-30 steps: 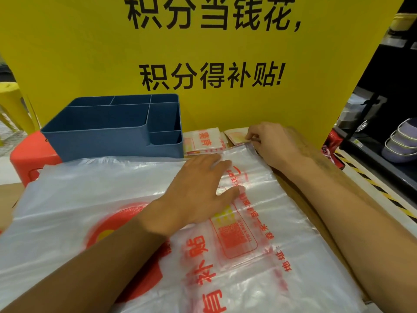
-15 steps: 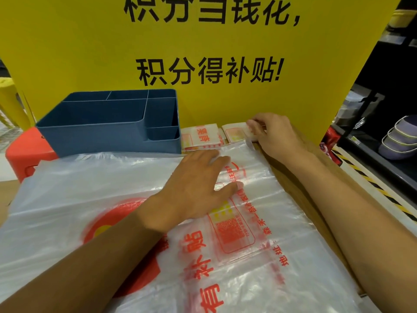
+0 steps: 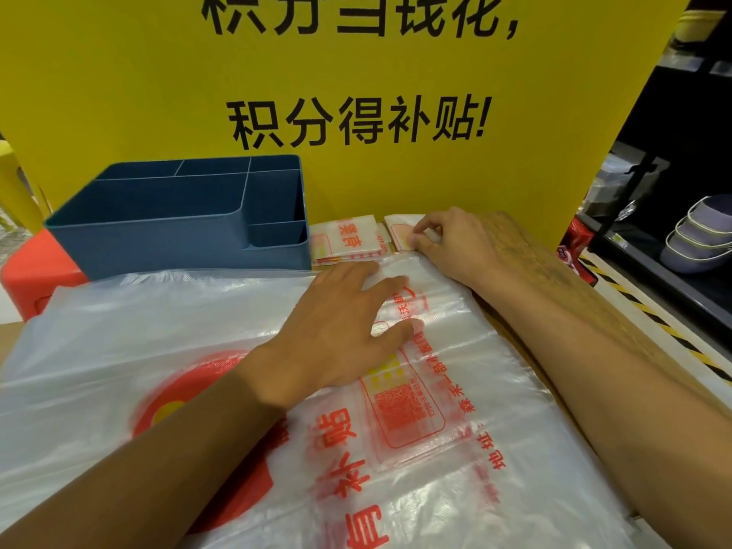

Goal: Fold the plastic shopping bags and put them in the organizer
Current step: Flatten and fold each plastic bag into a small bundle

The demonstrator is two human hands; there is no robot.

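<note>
Spread plastic bag (image 3: 455, 449): cut by frame's 6 and 9 o'clock edges; yellow sign (image 3: 119, 73): top lettering cropped at 12 o'clock; purple bowls (image 3: 701, 235): clipped at 3 o'clock.

A shop, seen from a counter.

A big yellow sign (image 3: 356, 93) is standing at the back of the wooden counter (image 3: 586, 311), and it is showing black Chinese words about points and money. See-through plastic shopping bags (image 3: 455, 429) with red print and a square scan code are lying in a flat pile on the counter. On the right, dark shelves (image 3: 673, 247) are holding stacked purple bowls (image 3: 701, 235) for sale. Yellow and black warning tape (image 3: 653, 322) is running along the floor beside the counter. A red plastic stool (image 3: 35, 275) is sitting on the left.
</note>
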